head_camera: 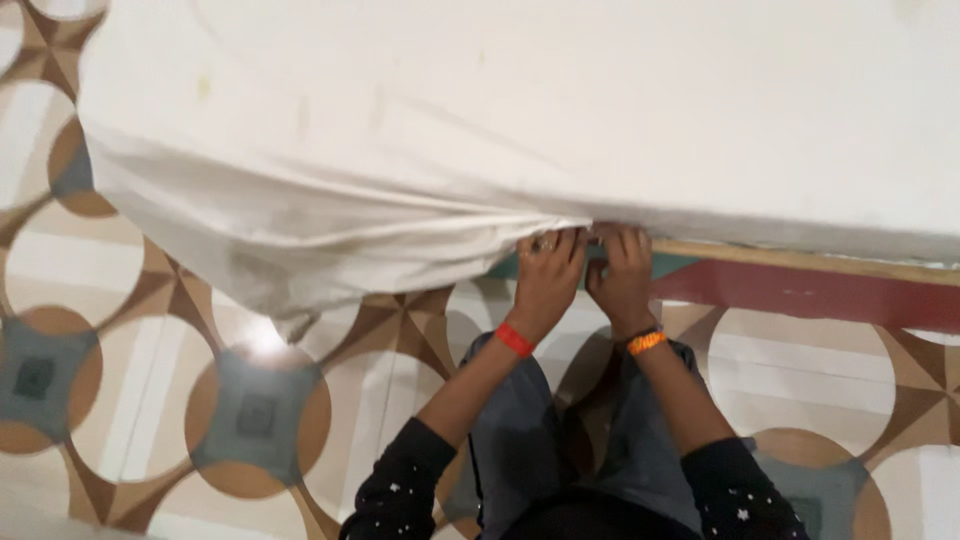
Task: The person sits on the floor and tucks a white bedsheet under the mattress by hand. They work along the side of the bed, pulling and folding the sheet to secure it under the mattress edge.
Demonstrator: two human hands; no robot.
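Both hands — left hand and right hand — clench the white sheet at the mattress edge, centre frame. The bunched cloth looks taut — a hard tug could slip it free or tear it.

Your left hand and right hand sit side by side under the sheet edge. Sheet drapes left over the mattress; bed frame runs right, floor nearer.

- A mattress is covered by a white sheet, whose loose corner is draped over the edge.
- A red-and-teal bed frame is seen beneath.
- Patterned floor tiles are spread below.
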